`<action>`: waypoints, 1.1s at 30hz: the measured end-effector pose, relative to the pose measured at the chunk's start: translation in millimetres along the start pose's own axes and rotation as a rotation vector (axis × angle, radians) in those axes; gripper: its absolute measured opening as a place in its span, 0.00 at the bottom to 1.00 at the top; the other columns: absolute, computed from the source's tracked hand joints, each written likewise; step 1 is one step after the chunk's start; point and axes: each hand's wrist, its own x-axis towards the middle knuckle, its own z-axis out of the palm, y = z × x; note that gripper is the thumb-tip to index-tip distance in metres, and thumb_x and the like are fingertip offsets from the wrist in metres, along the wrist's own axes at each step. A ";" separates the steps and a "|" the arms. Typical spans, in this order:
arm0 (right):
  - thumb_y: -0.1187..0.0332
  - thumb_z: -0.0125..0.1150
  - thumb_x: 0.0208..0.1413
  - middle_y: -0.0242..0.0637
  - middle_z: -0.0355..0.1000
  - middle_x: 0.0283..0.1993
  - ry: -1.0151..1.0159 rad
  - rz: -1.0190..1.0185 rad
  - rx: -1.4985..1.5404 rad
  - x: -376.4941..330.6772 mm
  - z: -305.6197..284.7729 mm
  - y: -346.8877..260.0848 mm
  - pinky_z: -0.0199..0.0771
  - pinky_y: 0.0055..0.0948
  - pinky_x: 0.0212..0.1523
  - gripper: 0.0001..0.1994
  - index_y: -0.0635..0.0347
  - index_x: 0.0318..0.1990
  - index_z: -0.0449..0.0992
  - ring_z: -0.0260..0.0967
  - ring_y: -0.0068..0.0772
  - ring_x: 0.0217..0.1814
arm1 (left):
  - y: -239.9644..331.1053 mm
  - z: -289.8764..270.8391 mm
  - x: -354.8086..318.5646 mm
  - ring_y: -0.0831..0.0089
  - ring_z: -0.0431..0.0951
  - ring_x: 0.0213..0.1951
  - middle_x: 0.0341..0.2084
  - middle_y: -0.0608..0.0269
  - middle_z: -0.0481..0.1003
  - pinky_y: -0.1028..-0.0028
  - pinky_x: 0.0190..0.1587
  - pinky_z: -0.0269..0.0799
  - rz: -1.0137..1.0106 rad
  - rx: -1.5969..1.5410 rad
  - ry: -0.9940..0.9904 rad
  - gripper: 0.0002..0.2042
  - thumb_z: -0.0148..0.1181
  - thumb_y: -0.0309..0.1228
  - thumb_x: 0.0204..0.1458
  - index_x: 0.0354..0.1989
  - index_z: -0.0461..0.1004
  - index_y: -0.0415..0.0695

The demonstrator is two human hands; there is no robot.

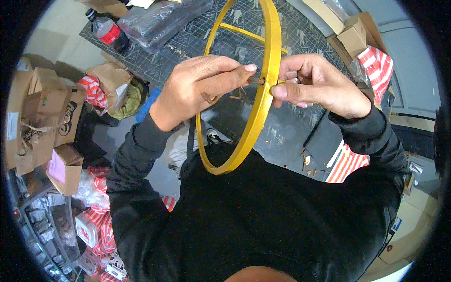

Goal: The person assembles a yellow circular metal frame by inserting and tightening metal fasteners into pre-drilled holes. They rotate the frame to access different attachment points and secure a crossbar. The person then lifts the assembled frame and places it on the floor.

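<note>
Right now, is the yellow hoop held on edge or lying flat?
On edge: the yellow hoop shows as a narrow oval, one side of its band between the left hand and the right hand.

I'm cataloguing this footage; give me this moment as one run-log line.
left hand: at inner face of yellow ring | right hand: at its outer face | beyond: dark patterned surface | anything pinched: cannot tell

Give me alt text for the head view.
A person's left hand and right hand meet at the rim of a yellow hoop above a dark patterned surface. A red-labelled bottle is upper left, cardboard boxes far left.
</note>
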 end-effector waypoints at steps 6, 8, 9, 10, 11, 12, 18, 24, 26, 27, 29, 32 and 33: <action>0.63 0.65 0.64 0.27 0.77 0.31 0.027 0.019 0.041 -1.3 2.8 2.4 0.53 0.14 0.22 0.14 0.63 0.50 0.80 0.57 0.07 0.23 | -14.8 18.7 -9.7 0.75 0.81 0.30 0.31 0.61 0.80 0.77 0.32 0.76 -0.503 -1.113 -0.070 0.08 0.62 0.27 0.62 0.47 0.78 0.39; 0.63 0.65 0.64 0.26 0.77 0.31 0.046 0.009 0.050 -2.7 4.9 3.3 0.53 0.14 0.22 0.14 0.63 0.51 0.80 0.57 0.07 0.23 | -15.1 22.0 -12.5 0.79 0.75 0.26 0.28 0.65 0.76 0.79 0.27 0.69 -0.690 -1.291 -0.110 0.11 0.58 0.33 0.66 0.50 0.76 0.40; 0.62 0.65 0.64 0.26 0.77 0.31 0.056 0.009 0.049 -3.5 5.4 3.5 0.53 0.14 0.22 0.15 0.63 0.51 0.80 0.57 0.07 0.23 | -13.6 21.6 -12.8 0.80 0.73 0.24 0.27 0.66 0.75 0.79 0.27 0.68 -0.766 -1.407 -0.146 0.12 0.59 0.35 0.66 0.50 0.75 0.40; 0.62 0.65 0.64 0.26 0.77 0.31 0.065 0.008 0.048 -4.3 5.6 3.7 0.53 0.14 0.23 0.15 0.63 0.51 0.80 0.57 0.07 0.23 | -13.7 19.1 -10.8 0.81 0.71 0.23 0.26 0.67 0.74 0.80 0.26 0.66 -0.843 -1.525 -0.154 0.12 0.59 0.36 0.66 0.50 0.75 0.40; 0.62 0.65 0.64 0.26 0.77 0.31 0.080 0.012 0.043 -5.2 5.6 3.9 0.53 0.14 0.23 0.15 0.63 0.51 0.80 0.57 0.07 0.23 | -13.2 15.2 -7.7 0.81 0.69 0.23 0.25 0.68 0.73 0.80 0.25 0.65 -1.000 -1.531 -0.180 0.13 0.60 0.37 0.66 0.49 0.75 0.41; 0.62 0.65 0.64 0.26 0.77 0.31 0.096 0.016 0.039 -6.0 5.3 4.0 0.54 0.14 0.23 0.15 0.63 0.51 0.80 0.57 0.07 0.23 | -10.7 10.0 -4.5 0.82 0.68 0.22 0.25 0.69 0.72 0.80 0.25 0.63 -1.158 -1.534 -0.179 0.13 0.60 0.38 0.65 0.48 0.75 0.42; 0.62 0.66 0.63 0.26 0.78 0.31 0.106 0.014 0.037 -8.4 4.2 4.0 0.55 0.14 0.24 0.15 0.63 0.50 0.81 0.60 0.07 0.25 | -14.0 -17.7 22.0 0.85 0.64 0.25 0.26 0.73 0.69 0.83 0.25 0.62 -1.465 -1.575 -0.478 0.11 0.58 0.41 0.67 0.44 0.72 0.46; 0.63 0.67 0.62 0.27 0.78 0.31 0.071 0.028 0.023 -8.4 9.9 0.9 0.57 0.16 0.25 0.14 0.64 0.47 0.81 0.63 0.09 0.27 | -28.6 -29.8 39.8 0.84 0.75 0.30 0.29 0.72 0.73 0.84 0.32 0.74 -1.429 -1.345 -0.654 0.10 0.64 0.34 0.63 0.42 0.73 0.42; 0.63 0.67 0.62 0.27 0.78 0.31 0.077 0.039 -0.010 -7.0 10.8 -0.6 0.57 0.16 0.25 0.13 0.64 0.47 0.82 0.63 0.09 0.27 | -34.4 -35.6 52.4 0.84 0.78 0.30 0.31 0.71 0.75 0.86 0.35 0.78 -1.393 -1.232 -0.728 0.13 0.67 0.33 0.60 0.44 0.74 0.38; 0.63 0.67 0.62 0.27 0.78 0.31 0.070 0.042 0.019 -6.3 11.6 -1.1 0.57 0.16 0.25 0.13 0.64 0.47 0.82 0.63 0.09 0.27 | -37.3 -37.4 60.6 0.84 0.78 0.30 0.31 0.71 0.76 0.85 0.35 0.78 -1.354 -1.144 -0.786 0.13 0.68 0.34 0.59 0.43 0.74 0.38; 0.63 0.67 0.62 0.26 0.78 0.31 0.077 0.047 0.032 -6.1 14.3 -1.8 0.56 0.16 0.25 0.13 0.64 0.46 0.82 0.63 0.08 0.27 | -36.4 -41.7 75.8 0.84 0.79 0.29 0.28 0.71 0.78 0.83 0.33 0.77 -1.246 -0.990 -0.868 0.13 0.71 0.36 0.57 0.40 0.77 0.40; 0.64 0.67 0.62 0.26 0.78 0.31 0.054 0.002 0.077 -7.6 19.9 -2.1 0.55 0.16 0.25 0.12 0.63 0.46 0.82 0.62 0.08 0.26 | -21.5 -49.8 99.1 0.84 0.79 0.28 0.25 0.70 0.79 0.82 0.33 0.75 -1.081 -0.752 -0.971 0.14 0.73 0.39 0.55 0.37 0.79 0.41; 0.64 0.67 0.62 0.26 0.78 0.31 0.066 0.025 0.062 -8.0 19.8 -2.8 0.55 0.16 0.25 0.12 0.63 0.46 0.82 0.62 0.08 0.27 | -14.8 -53.0 107.1 0.83 0.78 0.26 0.24 0.69 0.79 0.83 0.31 0.74 -0.999 -0.617 -0.967 0.15 0.73 0.41 0.54 0.37 0.80 0.40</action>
